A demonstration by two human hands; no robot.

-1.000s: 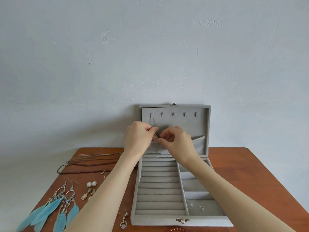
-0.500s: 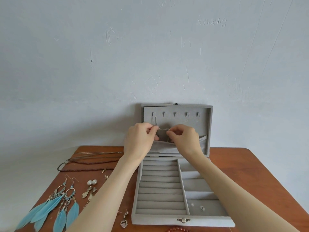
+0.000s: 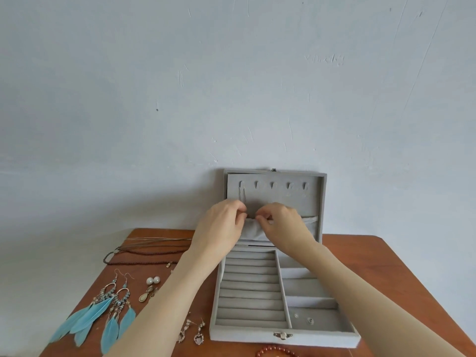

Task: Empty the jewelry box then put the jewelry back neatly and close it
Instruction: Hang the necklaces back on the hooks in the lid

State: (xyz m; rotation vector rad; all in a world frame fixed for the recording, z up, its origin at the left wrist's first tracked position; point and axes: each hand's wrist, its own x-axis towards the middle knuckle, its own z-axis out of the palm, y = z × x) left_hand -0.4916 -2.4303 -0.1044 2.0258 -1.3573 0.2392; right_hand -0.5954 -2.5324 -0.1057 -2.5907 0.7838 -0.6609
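**Both hands at the lid pocket of the open jewelry box**

Pale, scuffed plaster wall (image 3: pixel 231 86) fills the upper view, with a brown wooden table (image 3: pixel 386 258) pushed against it. On the table stands the grey jewelry box (image 3: pixel 283 340), open, its lid (image 3: pixel 315 199) upright against the wall. A row of small hooks (image 3: pixel 272 185) runs across the inside of the lid, and a thin chain (image 3: pixel 241 194) hangs from the leftmost one. Below the hooks a fabric pocket (image 3: pixel 253 231) spans the lid.

Faint scratched marks on the wall at upper right resemble writing but cannot be read. No label shows on the box.

The left hand (image 3: pixel 221 225) and right hand (image 3: pixel 282 224) meet at the pocket's upper edge, fingertips nearly touching. Both sets of fingers are curled tightly into a pinch. What they pinch, the pocket edge or the chain's lower end, cannot be told, as the hands cover it.

Ring rolls (image 3: pixel 249 292) and side compartments fill the base; one small stud (image 3: pixel 310 321) lies in the nearest compartment. Left of the box lie blue feather earrings (image 3: pixel 103 313), pearl earrings (image 3: pixel 152 280), dark bead necklaces (image 3: pixel 144 253) and heart-shaped drop earrings (image 3: pixel 198 337). A red bead bracelet (image 3: pixel 275 351) sits at the table's near edge.
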